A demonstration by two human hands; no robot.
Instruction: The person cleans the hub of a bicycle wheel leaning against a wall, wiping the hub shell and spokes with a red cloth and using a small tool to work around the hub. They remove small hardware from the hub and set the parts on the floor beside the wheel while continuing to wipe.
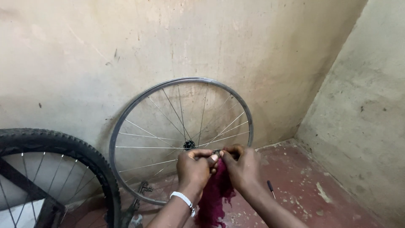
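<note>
Two hands meet at chest height: the left hand (193, 165) and right hand (241, 165) pinch a small dark part (217, 152) between closed fingers, a maroon rag (214, 195) hanging just below them. This looks like wiping; next calls for a steady grip while turning it.

Worn red floor (303, 185): bare wheel rim (126, 126) standing on it, small screwdriver (270, 188) lying, perhaps awl.

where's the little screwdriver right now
In the head view the small screwdriver lies on the red floor, low and right of centre, just right of the person's right hand and near the corner of the walls.
</note>
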